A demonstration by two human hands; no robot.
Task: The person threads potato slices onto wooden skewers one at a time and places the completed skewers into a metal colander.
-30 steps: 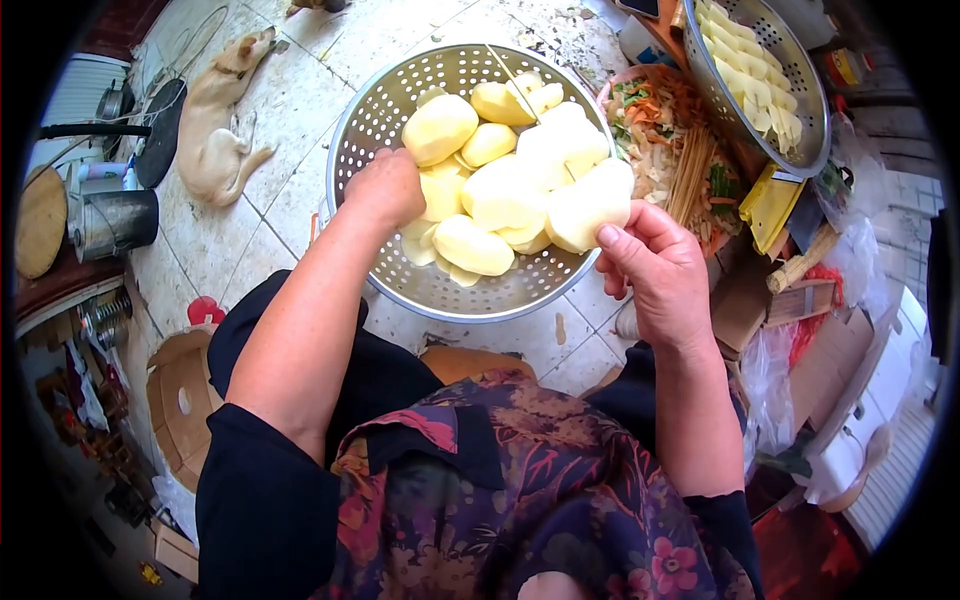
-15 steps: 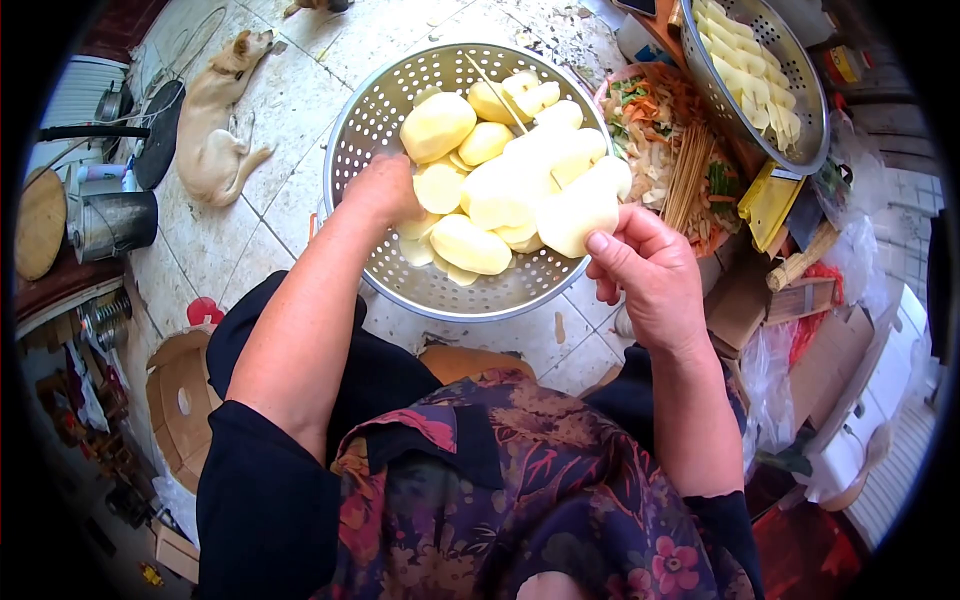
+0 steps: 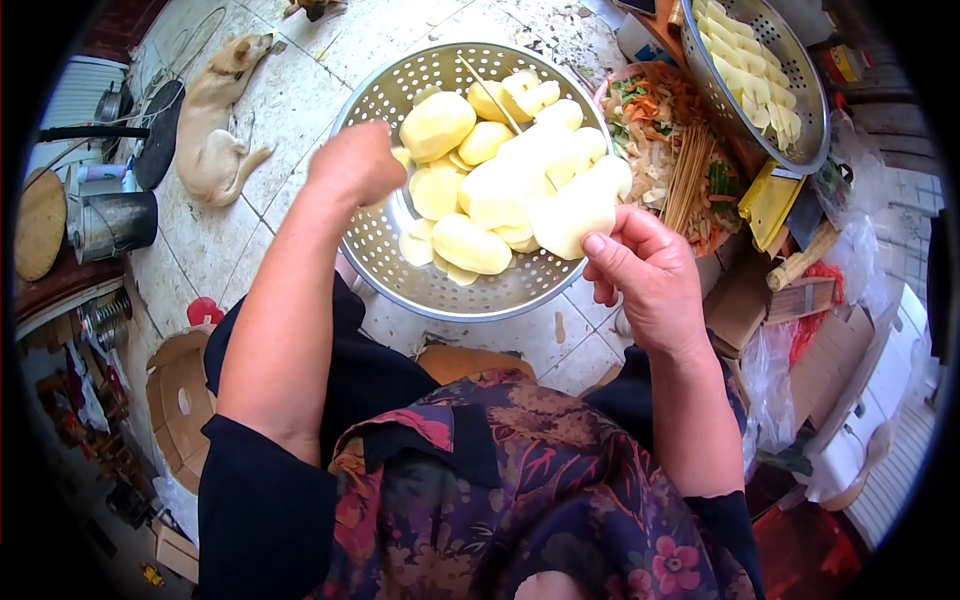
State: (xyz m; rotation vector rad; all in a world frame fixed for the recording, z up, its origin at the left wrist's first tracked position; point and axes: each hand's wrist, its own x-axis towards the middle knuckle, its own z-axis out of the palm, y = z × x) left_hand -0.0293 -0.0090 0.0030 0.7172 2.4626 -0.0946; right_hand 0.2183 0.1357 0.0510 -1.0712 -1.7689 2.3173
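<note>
My right hand (image 3: 645, 265) pinches a pale potato slice (image 3: 572, 218) over the near right side of a perforated metal colander (image 3: 375, 262). A thin wooden skewer (image 3: 487, 90) slants from the far side down toward this hand, and its lower part is hidden behind slices. My left hand (image 3: 355, 165) is closed and slightly blurred over the colander's left rim, with a bit of yellow potato slice (image 3: 402, 157) showing at its fingertips. Peeled whole potatoes (image 3: 437, 125) and loose slices (image 3: 437, 190) lie in the colander.
A second colander (image 3: 815, 130) with skewered potato slices (image 3: 745, 70) stands at upper right. Beside it, a basin of peelings (image 3: 650, 130) carries a bundle of skewers (image 3: 690, 180). A dog (image 3: 215, 130) lies on the tiled floor at left, and a cardboard box (image 3: 180, 400) sits below.
My left hand has risen out of the potatoes, up and left toward the rim, with a bit of slice at its fingertips. My right hand and the skewer have shifted slightly left.
</note>
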